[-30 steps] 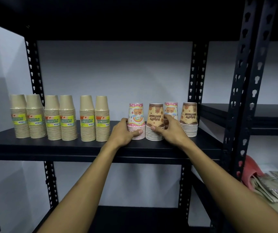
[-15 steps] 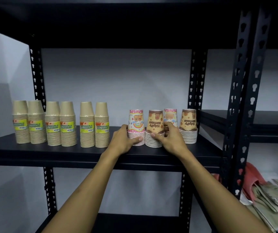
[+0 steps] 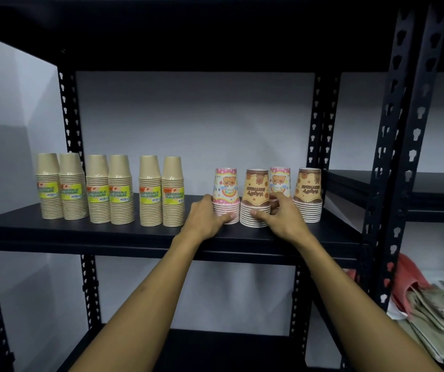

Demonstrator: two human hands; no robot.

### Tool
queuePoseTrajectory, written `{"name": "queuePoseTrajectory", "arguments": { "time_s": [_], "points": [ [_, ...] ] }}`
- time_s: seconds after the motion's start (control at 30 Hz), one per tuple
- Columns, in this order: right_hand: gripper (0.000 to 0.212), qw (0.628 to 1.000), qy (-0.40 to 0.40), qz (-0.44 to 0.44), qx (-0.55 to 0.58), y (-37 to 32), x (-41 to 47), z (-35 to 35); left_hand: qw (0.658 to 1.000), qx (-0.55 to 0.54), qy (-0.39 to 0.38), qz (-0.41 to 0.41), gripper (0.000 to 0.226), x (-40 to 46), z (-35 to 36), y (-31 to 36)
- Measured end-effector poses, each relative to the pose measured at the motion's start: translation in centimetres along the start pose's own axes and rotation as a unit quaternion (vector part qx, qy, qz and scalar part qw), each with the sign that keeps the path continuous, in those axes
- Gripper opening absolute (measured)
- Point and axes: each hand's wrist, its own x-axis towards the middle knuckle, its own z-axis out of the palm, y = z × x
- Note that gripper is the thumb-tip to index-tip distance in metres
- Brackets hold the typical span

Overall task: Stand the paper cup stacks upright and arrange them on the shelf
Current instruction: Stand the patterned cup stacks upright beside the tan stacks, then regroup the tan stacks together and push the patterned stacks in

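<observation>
Cups nested in stacks stand upright along the shelf point(image 3: 86, 232), kraft stacks point(image 3: 110, 189) at centre-left. Left hand point(image 3: 207, 217) curls round the pink stack point(image 3: 225, 197); right hand point(image 3: 279, 217) pinches the brown stack point(image 3: 255, 202) low at its rims. Light, crushable paper, likely tippy: best held low around the nested rims, squeezed gently.

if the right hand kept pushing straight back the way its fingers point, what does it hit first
Probably the second pink cup stack, right behind the right hand, whose fingers already grip the brown cup stack; depth is unclear.
</observation>
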Motion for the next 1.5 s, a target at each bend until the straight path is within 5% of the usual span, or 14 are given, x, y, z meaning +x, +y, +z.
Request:
{"name": "queuePoseTrajectory", "arguments": {
  "time_s": [0.37, 0.47, 0.6, 0.77, 1.0, 1.33, 1.5],
  "points": [
    [0.078, 0.998, 0.015, 0.049, -0.044, -1.9, -1.6, -0.1, 1.000, -0.007, -0.009, -0.014, 0.082, -1.5, -0.6, -0.1],
    [0.073, 0.989, 0.074, 0.077, -0.106, -2.2, -3.0, 1.3, 0.997, 0.056, 0.005, 0.054, 0.068, -4.2, -1.6, -0.9],
    [0.042, 0.934, 0.133, 0.092, -0.319, -2.0, -6.4, 4.8, 0.973, 0.155, -0.001, 0.170, 0.058, -6.6, -2.3, -3.0],
    [0.048, 0.906, 0.156, 0.040, -0.390, -2.7, -9.5, 7.7, 0.939, 0.243, -0.025, 0.244, 0.061, -7.4, -3.2, -5.4],
    [0.058, 0.889, 0.132, 0.040, -0.436, -5.7, -12.1, 10.5, 0.931, 0.188, -0.016, 0.313, 0.058, -9.4, -6.8, -8.3],
    [0.045, 0.906, 0.107, -0.033, -0.408, -11.0, -11.4, 17.1, 0.954, 0.167, 0.038, 0.246, 0.050, -9.9, -15.4, -13.9],
    [0.033, 0.946, 0.136, -0.065, -0.286, -12.3, -10.5, 20.2, 0.959, 0.205, 0.070, 0.183, 0.045, -10.3, -19.8, -16.8]
  ]
}}
